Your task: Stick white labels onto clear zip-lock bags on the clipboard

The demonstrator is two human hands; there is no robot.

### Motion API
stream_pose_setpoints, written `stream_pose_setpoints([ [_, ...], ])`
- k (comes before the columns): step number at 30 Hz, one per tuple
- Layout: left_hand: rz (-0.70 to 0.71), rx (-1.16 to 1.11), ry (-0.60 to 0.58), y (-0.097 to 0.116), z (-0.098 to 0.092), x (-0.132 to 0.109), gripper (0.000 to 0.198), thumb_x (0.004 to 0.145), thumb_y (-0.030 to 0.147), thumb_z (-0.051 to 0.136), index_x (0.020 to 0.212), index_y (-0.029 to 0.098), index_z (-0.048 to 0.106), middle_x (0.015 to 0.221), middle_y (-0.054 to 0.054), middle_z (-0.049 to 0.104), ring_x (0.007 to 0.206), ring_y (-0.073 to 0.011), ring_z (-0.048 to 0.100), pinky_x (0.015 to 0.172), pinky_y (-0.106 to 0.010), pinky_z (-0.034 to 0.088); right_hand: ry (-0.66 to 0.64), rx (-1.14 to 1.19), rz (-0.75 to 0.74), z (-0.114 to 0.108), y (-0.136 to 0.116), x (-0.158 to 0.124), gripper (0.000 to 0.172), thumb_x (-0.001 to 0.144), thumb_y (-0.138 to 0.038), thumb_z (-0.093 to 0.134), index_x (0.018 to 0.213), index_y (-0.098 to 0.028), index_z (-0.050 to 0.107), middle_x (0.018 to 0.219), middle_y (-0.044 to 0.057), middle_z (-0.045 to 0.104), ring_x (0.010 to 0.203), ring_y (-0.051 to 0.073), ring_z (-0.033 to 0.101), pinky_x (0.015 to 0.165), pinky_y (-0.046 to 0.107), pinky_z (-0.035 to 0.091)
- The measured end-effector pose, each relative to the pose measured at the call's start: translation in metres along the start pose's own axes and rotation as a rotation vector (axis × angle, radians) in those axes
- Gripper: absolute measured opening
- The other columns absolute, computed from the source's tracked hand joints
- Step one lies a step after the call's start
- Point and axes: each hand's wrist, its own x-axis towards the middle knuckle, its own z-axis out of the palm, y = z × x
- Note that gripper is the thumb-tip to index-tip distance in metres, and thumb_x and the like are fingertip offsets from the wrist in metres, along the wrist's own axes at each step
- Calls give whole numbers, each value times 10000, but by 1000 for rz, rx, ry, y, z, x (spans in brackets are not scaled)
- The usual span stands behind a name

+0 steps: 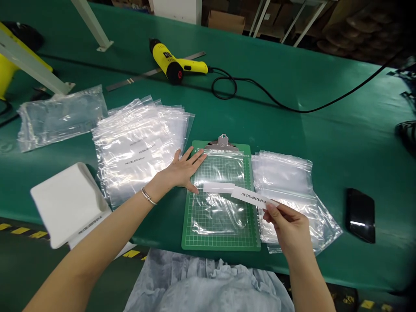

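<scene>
A clear zip bag (218, 190) lies on a green gridded clipboard (188, 229) in front of me. My left hand (182, 170) rests flat with fingers spread on the bag's upper left corner. My right hand (287, 225) pinches a white printed label strip (250, 197) by its right end, holding it just above the bag's right side. A blank white strip (219, 187) lies across the middle of the bag.
A stack of labelled clear bags (136, 143) lies left of the clipboard, and another stack of bags (286, 190) lies to its right. Also on the green table: a yellow heat gun (172, 63) with cord, a black phone (360, 214), a white tray (68, 203).
</scene>
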Motion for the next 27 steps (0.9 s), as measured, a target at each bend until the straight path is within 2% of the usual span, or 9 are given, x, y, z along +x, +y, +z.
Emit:
stream_pose_setpoints([
  [4,-3,21,-10,0,0,1,1202,628,679,627,1412,173,-131,1476,-50,-177,1338,-390,-140,1031,-639,-5,-56,188,200,8,-8,3,302,316,-283,891,543,-198,710,469,-4,601,410,94,509,371,211,447],
  [6,-1,24,-15,0,0,1,1204,630,675,628,1410,168,-137,1474,-50,-186,1336,-390,-147,1029,-641,-4,-128,254,314,15,-12,6,302,316,-263,894,534,-191,699,471,-15,587,414,72,499,367,173,445],
  [8,4,19,-16,0,-1,1,1204,632,666,632,1409,167,-141,1475,-55,-186,1333,-394,-153,1027,-643,0,-210,242,367,24,-14,9,292,359,-266,890,566,-174,706,474,-16,583,417,63,502,381,153,453],
  [14,2,6,-12,2,-3,-1,1185,646,628,646,1415,151,-118,1486,-75,-157,1337,-390,-139,1031,-639,25,-313,13,224,54,-6,16,297,431,-337,866,587,-138,709,488,9,615,420,76,541,405,157,456],
  [22,-2,1,-31,3,-3,1,1204,634,611,664,1416,145,-124,1486,-85,-168,1331,-404,-145,1026,-642,26,-362,-64,270,63,-1,21,336,412,-377,859,552,-124,688,474,4,601,413,71,535,398,157,432],
  [27,21,-2,-1,1,1,2,1207,630,637,642,1413,150,-138,1485,-85,-171,1327,-418,-145,1012,-658,18,-374,-112,272,67,4,25,348,421,-390,853,568,-120,691,460,17,606,421,86,548,419,174,448],
])
